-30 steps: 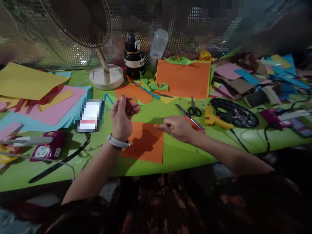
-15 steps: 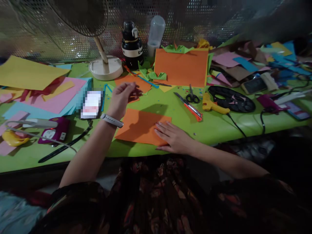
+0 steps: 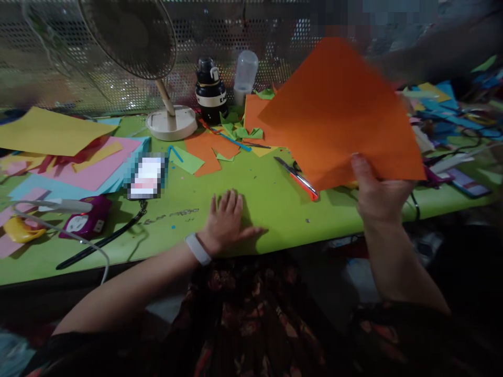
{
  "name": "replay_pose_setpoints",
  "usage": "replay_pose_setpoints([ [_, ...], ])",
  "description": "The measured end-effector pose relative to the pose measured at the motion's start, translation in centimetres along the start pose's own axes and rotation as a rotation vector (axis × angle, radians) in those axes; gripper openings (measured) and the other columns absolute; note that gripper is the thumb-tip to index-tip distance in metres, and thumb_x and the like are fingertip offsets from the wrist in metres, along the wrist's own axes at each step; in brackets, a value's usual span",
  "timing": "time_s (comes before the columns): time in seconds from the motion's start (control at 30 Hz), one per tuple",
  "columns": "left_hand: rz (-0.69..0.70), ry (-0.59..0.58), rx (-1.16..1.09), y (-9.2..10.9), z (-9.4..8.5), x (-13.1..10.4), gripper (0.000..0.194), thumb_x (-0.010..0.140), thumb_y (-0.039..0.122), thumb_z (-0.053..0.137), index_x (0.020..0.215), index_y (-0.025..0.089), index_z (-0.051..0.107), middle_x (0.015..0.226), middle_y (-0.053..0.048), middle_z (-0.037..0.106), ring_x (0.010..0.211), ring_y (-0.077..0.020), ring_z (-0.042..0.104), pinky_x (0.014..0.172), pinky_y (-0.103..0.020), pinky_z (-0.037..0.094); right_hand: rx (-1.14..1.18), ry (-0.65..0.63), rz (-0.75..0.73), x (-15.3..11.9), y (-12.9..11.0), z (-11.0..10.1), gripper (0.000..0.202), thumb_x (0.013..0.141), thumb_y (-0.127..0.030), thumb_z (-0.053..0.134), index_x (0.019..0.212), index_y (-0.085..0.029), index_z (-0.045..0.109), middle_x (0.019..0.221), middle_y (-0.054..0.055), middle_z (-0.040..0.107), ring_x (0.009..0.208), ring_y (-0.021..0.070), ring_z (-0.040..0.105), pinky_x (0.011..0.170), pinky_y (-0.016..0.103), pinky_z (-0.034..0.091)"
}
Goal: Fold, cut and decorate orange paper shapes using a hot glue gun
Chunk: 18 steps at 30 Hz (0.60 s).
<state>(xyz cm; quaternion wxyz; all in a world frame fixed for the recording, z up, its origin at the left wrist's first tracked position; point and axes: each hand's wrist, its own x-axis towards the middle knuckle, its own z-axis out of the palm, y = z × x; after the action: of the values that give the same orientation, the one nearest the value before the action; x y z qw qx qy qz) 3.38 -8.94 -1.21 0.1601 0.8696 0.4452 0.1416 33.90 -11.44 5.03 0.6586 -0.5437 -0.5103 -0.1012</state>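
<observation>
My right hand [image 3: 379, 193] grips an orange sheet of paper [image 3: 341, 115] by its lower right edge, thumb on the near face. The sheet is raised and tilted above the right side of the green table [image 3: 251, 209]. It hides part of what lies behind it. My left hand [image 3: 226, 220], a white band on its wrist, lies flat on the table with fingers spread and nothing in it. A red-handled utility knife [image 3: 296, 178] lies between the hands, near the sheet's lower left corner.
Coloured paper sheets [image 3: 55, 131] lie at the left, beside a phone [image 3: 147, 177] and a purple socket block [image 3: 86, 217]. A fan [image 3: 171, 123], a black bottle [image 3: 211, 97] and a clear bottle [image 3: 246, 73] stand at the back. Blue scraps [image 3: 444, 104] are piled at the right.
My right hand has lifted the orange sheet off the table and up to the right. My left hand has come down from above the table to rest flat near its front edge.
</observation>
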Motion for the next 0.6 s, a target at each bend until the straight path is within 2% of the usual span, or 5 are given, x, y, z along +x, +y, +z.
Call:
replay_pose_setpoints([
  [0.13,-0.015,-0.045,0.074,2.0,2.1,1.4,0.117,0.076,0.089,0.030,0.152,0.000,0.028,0.159,-0.031,0.018,0.150,-0.0437,0.011,0.119,-0.060,0.001,0.137,0.060,-0.019,0.4,-0.2,0.4,0.025,0.075,-0.029,0.077,0.099,-0.026,0.074,0.099,0.005,0.076,0.099,0.0270,0.072,0.091,0.044,0.058],
  [0.3,-0.065,-0.191,0.037,3.4,3.0,12.3,0.118,0.076,0.088,0.031,0.157,0.004,0.014,0.163,-0.023,0.006,0.151,-0.0404,0.001,0.119,-0.060,-0.003,0.133,0.022,0.000,0.0,-0.4,1.1,0.025,0.076,-0.027,0.075,0.101,-0.024,0.074,0.098,0.007,0.075,0.095,0.0278,0.073,0.092,0.048,0.058],
  [0.37,-0.066,-0.225,-0.004,4.3,2.8,14.6,0.109,0.084,0.081,0.026,0.157,0.003,0.007,0.163,-0.022,0.001,0.152,-0.0366,-0.002,0.120,-0.057,-0.001,0.140,0.041,-0.002,0.0,-0.2,1.0,0.025,0.075,-0.027,0.076,0.101,-0.024,0.074,0.098,0.006,0.075,0.094,0.0276,0.073,0.091,0.048,0.058],
  [0.47,-0.008,-0.203,0.006,4.7,1.6,12.7,0.103,0.089,0.077,0.021,0.157,0.002,0.004,0.163,-0.021,-0.003,0.152,-0.0325,-0.005,0.121,-0.055,-0.001,0.195,0.098,-0.036,0.5,0.6,0.5,0.029,0.073,-0.024,0.078,0.102,-0.027,0.074,0.101,0.005,0.074,0.098,0.0267,0.072,0.093,0.045,0.057],
  [0.6,0.405,-0.278,-0.018,3.5,0.5,5.8,0.094,0.088,0.076,0.034,0.157,0.014,0.020,0.163,-0.017,0.016,0.152,-0.0309,0.009,0.121,-0.053,-0.001,0.229,0.127,-0.046,1.1,1.9,0.1,0.030,0.071,-0.020,0.078,0.101,-0.026,0.074,0.102,0.005,0.074,0.101,0.0275,0.071,0.096,0.046,0.055],
])
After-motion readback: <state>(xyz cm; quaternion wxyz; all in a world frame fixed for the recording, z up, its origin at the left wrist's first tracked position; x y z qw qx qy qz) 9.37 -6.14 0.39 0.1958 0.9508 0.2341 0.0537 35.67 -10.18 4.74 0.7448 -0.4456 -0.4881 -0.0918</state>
